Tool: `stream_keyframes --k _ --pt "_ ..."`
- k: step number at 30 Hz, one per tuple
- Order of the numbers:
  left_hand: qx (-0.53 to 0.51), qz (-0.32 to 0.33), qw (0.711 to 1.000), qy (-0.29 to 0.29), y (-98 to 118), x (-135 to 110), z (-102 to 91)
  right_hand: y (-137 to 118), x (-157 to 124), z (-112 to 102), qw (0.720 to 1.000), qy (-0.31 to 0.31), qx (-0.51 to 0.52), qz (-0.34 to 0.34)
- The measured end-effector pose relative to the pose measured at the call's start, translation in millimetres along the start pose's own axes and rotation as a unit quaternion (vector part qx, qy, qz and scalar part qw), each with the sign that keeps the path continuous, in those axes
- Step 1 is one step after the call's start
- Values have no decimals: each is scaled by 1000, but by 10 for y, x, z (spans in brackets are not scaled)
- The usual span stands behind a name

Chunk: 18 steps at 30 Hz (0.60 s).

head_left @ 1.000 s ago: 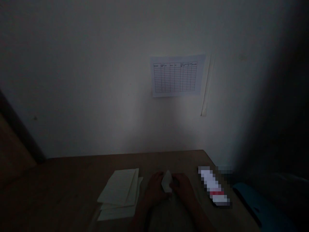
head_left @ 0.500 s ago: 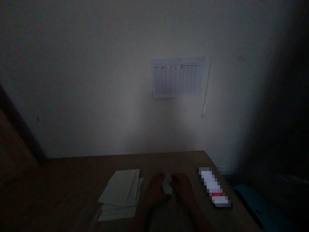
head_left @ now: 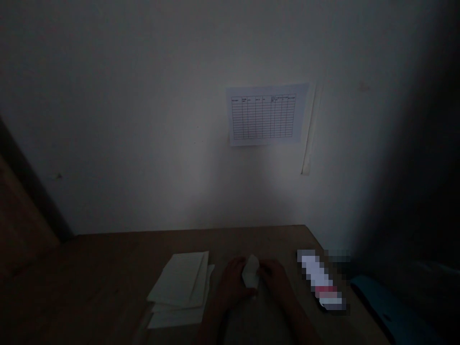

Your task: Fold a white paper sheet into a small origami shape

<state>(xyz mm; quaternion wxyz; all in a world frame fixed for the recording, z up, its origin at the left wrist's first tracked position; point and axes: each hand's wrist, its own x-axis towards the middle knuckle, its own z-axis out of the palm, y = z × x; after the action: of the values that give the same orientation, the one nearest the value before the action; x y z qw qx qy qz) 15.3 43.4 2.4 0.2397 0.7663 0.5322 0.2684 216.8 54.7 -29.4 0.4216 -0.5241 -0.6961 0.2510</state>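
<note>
A small piece of folded white paper [head_left: 251, 273] stands out pale between my two hands, low over the table. My left hand [head_left: 232, 282] grips it from the left, with the thumb across its lower end and the fingers along its far left side. On the other side, the curled fingers of my right hand [head_left: 275, 278] meet the paper's right edge. Dim light hides the detail of the fingertips. A loose stack of paper sheets [head_left: 179, 282] lies left of my left hand.
To the right, a phone-like object [head_left: 318, 278], blurred by pixels, lies near the edge of the brown table [head_left: 118, 258]. Beyond that edge is a blue object [head_left: 384, 302]. A printed chart [head_left: 266, 117] hangs on the wall [head_left: 143, 120] behind.
My right hand's fingers have drawn back slightly to the right, uncovering more of the folded paper. My left hand keeps its hold. The stack stays put.
</note>
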Motion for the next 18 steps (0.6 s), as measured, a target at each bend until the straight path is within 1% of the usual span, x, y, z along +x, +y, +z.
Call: stream_keyframes --k 6,11,15,18 --pt "2 -8 1000 -13 10 -3 -9 -85 1 -5 998 8 -55 -15" --pt "6 21 1000 0 -106 38 39 -73 15 17 996 5 -87 -20" --pt "3 29 1000 10 -199 134 20 -39 26 24 995 3 -95 -26" --pt "4 35 999 10 -197 251 -38 -53 25 13 994 -3 -100 -34"
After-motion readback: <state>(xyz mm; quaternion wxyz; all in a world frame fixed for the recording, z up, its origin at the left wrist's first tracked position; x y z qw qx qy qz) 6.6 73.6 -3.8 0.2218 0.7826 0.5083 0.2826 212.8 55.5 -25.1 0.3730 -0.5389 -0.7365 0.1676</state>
